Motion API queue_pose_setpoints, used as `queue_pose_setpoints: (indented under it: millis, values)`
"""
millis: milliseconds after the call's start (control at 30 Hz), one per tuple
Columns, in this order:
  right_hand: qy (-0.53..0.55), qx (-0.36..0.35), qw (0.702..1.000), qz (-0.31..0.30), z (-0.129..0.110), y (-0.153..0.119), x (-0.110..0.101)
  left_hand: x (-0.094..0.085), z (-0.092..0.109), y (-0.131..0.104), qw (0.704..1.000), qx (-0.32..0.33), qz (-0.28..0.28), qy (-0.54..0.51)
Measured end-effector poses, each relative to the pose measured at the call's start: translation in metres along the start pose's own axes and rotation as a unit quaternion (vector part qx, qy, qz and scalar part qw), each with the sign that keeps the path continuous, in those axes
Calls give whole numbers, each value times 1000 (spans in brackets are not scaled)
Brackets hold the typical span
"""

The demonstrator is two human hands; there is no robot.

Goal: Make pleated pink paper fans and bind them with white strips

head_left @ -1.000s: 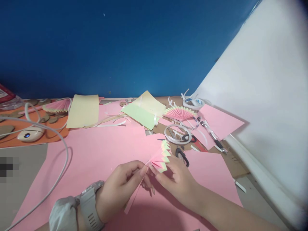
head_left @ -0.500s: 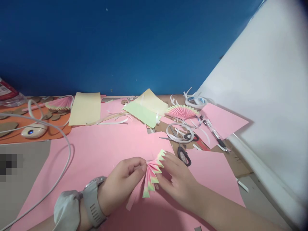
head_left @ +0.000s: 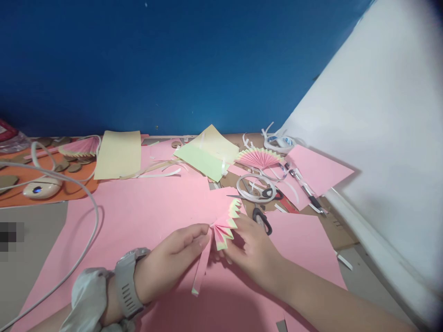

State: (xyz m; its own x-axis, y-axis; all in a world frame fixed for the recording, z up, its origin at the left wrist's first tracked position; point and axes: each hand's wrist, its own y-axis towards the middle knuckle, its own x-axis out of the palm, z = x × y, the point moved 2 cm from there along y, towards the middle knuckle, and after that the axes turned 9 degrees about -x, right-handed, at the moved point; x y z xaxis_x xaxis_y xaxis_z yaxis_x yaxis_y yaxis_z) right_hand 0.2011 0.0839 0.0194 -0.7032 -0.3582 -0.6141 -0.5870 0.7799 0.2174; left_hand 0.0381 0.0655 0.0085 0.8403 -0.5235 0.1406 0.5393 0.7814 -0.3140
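Observation:
A small pleated paper fan (head_left: 225,227), pink with a pale green zigzag edge, is held up over a large pink sheet (head_left: 138,207). My left hand (head_left: 176,256), with a grey watch on the wrist, pinches the fan's gathered end between thumb and fingertips. A narrow pink strip (head_left: 201,269) with a pale tip hangs down from that end. My right hand (head_left: 254,246) holds the fan's pleats from the right, its fingers partly hidden behind them.
Behind my hands lie another fan (head_left: 261,158), a tape roll (head_left: 256,188), scissors (head_left: 262,219), a pen (head_left: 306,189) and green and yellow sheets (head_left: 211,150). A white mouse (head_left: 42,187) and a cable (head_left: 97,216) are at the left, on and beside orange paper (head_left: 78,186).
The fan's pleats have swung up and look more gathered on the lower side. The pink strip now hangs more upright and shows more of its length. The whole view has shifted slightly.

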Motion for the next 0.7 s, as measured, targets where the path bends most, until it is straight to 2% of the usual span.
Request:
queue_pose_setpoints:
  millis: [133,233,333,433,533,600,700]
  values:
    - [7,26,999,-38,-1,2,-1,0,-1,1,1000,-1,-11,-4]
    - [14,34,998,-41,-1,2,-1,-1,-1,2,1000,0,-12,-1]
    - [70,46,996,-42,0,2,1,0,2,2,1000,4,-17,-10]
    - [98,56,994,13,3,0,1,2,4,0,999,-9,-17,-42]
    - [56,76,991,95,10,-2,-4,3,4,-5,996,-32,16,-78]
    - [43,92,988,115,13,-3,-7,3,4,-7,994,-45,29,-90]
    - [57,101,986,120,13,-3,-8,4,3,-7,994,-59,20,-90]
